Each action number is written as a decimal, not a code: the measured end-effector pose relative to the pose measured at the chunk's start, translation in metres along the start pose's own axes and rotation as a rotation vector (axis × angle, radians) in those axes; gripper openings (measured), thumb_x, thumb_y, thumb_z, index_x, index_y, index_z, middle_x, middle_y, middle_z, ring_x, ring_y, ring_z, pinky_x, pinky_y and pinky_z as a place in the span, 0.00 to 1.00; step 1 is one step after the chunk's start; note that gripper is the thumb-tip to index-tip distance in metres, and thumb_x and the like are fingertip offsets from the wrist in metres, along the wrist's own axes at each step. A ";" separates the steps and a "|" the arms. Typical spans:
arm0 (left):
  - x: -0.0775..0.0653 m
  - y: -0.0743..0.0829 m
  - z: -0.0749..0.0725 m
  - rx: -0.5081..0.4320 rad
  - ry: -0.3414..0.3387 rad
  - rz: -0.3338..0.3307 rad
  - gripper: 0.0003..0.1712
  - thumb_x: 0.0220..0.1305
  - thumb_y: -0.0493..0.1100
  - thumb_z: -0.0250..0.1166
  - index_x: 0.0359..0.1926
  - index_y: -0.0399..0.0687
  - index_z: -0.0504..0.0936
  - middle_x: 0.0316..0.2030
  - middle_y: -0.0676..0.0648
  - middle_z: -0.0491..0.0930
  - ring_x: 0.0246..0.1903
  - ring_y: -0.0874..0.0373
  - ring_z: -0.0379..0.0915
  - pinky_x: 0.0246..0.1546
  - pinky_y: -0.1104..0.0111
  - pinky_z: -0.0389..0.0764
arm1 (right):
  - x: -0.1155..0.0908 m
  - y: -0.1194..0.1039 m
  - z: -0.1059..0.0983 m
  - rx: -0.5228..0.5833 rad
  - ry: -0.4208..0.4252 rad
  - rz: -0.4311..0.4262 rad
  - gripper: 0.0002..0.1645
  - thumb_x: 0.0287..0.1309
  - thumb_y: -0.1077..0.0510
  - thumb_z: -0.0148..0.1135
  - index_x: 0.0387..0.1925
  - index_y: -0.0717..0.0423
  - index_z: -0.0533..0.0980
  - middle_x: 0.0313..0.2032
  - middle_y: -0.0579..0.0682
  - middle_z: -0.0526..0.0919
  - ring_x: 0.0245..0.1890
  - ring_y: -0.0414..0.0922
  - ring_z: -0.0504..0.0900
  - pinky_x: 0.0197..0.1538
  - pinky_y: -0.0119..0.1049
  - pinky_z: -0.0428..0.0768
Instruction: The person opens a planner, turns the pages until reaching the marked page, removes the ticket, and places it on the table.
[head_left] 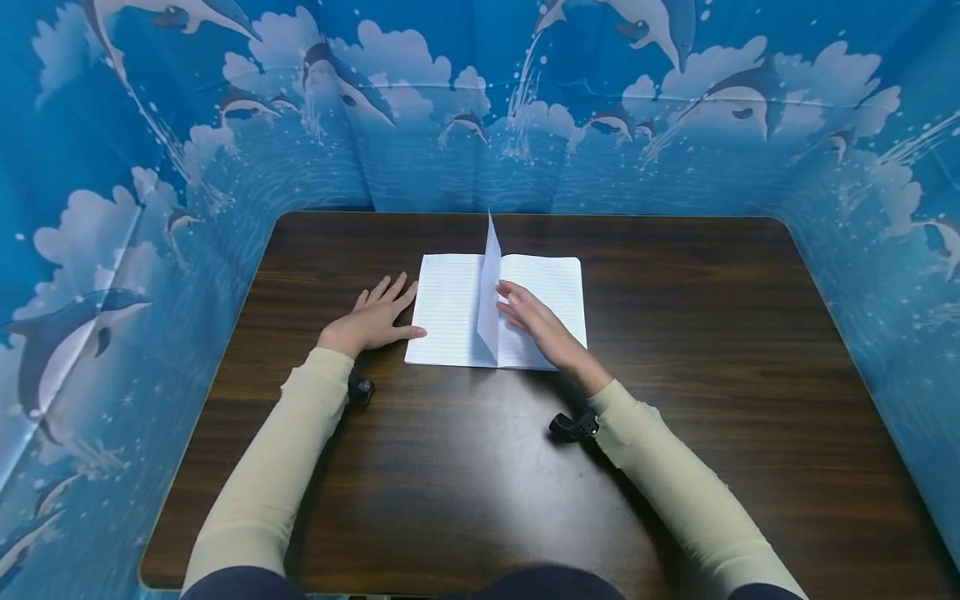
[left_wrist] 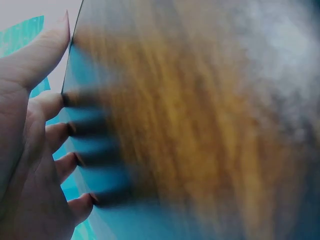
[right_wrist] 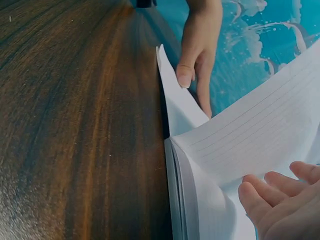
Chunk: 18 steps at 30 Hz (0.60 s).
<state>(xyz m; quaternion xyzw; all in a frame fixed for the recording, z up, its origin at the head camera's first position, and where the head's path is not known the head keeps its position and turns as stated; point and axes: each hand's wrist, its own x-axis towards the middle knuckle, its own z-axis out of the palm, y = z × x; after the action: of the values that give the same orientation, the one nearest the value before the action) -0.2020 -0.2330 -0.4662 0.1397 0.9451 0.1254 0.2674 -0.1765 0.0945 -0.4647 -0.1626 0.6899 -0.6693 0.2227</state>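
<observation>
An open lined notebook (head_left: 448,310) lies on the dark wooden table. One of its pages (head_left: 489,287) stands almost upright along the middle fold. On the right of that page is my right hand (head_left: 542,327), its fingers slightly bent and their tips right at the paper; nothing is gripped. In the right wrist view the raised page (right_wrist: 260,127) leans away from those fingertips. My left hand (head_left: 372,321) rests flat with fingers spread beside the notebook, and its thumb reaches the left edge. The left wrist view shows that hand's fingertips (left_wrist: 84,204) on the tabletop.
The brown table (head_left: 720,350) extends on both sides of the notebook. A blue curtain (head_left: 420,179) printed with dolphins surrounds its back and sides. Each wrist wears a black strapped device, one on the left (head_left: 361,390) and one on the right (head_left: 573,427).
</observation>
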 end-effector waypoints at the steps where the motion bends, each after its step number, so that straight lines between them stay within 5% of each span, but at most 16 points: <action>1: 0.000 0.000 0.000 -0.002 -0.001 0.002 0.58 0.72 0.72 0.56 0.85 0.54 0.35 0.85 0.42 0.26 0.84 0.38 0.20 0.79 0.35 0.32 | 0.000 0.001 0.001 -0.014 0.000 -0.001 0.36 0.83 0.47 0.35 0.82 0.60 0.52 0.82 0.58 0.55 0.81 0.59 0.60 0.80 0.58 0.61; 11: 0.000 -0.003 0.002 0.004 0.020 0.027 0.57 0.72 0.72 0.56 0.85 0.53 0.36 0.85 0.41 0.27 0.83 0.37 0.21 0.79 0.34 0.33 | 0.003 0.004 0.007 -0.253 0.031 0.007 0.36 0.82 0.44 0.40 0.81 0.57 0.57 0.80 0.55 0.61 0.81 0.51 0.59 0.82 0.51 0.58; 18: 0.002 -0.007 0.002 -0.022 0.012 0.046 0.57 0.72 0.72 0.56 0.85 0.53 0.37 0.85 0.41 0.27 0.83 0.37 0.21 0.79 0.34 0.33 | 0.004 0.008 0.011 -0.284 0.017 0.005 0.37 0.82 0.42 0.40 0.81 0.54 0.56 0.81 0.54 0.60 0.83 0.50 0.56 0.83 0.52 0.56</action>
<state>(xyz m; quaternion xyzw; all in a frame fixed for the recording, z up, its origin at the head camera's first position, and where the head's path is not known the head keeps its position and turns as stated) -0.2041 -0.2382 -0.4713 0.1576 0.9418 0.1426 0.2605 -0.1730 0.0835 -0.4732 -0.1851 0.7798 -0.5658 0.1935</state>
